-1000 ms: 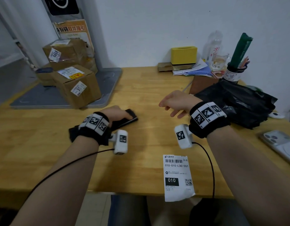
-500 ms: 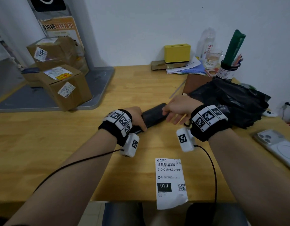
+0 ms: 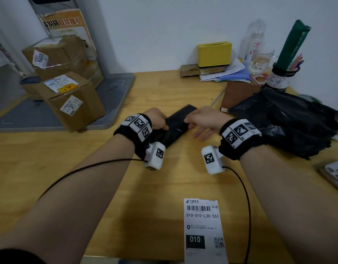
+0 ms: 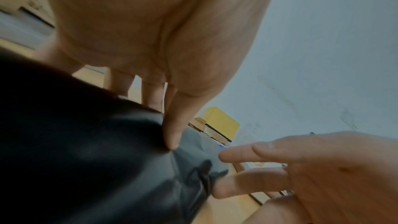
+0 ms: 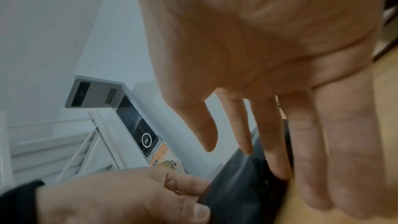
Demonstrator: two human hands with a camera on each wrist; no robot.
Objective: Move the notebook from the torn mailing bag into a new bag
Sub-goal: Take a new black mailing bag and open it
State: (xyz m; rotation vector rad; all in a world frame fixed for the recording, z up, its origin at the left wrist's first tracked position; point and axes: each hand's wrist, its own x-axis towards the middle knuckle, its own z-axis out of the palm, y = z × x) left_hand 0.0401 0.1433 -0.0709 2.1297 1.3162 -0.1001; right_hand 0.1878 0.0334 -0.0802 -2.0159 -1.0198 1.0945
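A folded black mailing bag (image 3: 175, 126) (image 4: 107, 159) (image 5: 243, 185) lies slantwise at the table's middle. My left hand (image 3: 156, 121) (image 5: 118, 197) grips its near end, thumb (image 4: 172, 125) pressed on top and the other fingers behind it. My right hand (image 3: 202, 121) (image 4: 323, 168) reaches over the far end with straight fingers (image 5: 277, 142) touching the bag. A crumpled black bag (image 3: 290, 122) lies to the right. A brown notebook (image 3: 236, 94) sticks out from under its left edge.
A white shipping label (image 3: 202, 225) hangs over the table's front edge. A phone (image 3: 333, 174) lies at the right edge. Cardboard boxes (image 3: 75, 100) stand on a grey scale base at the left. A yellow box (image 3: 213, 54), papers and a pen holder (image 3: 282, 77) line the wall.
My left hand has carried the folded black bag rightward to the table's middle. My right hand has come down onto its far end.
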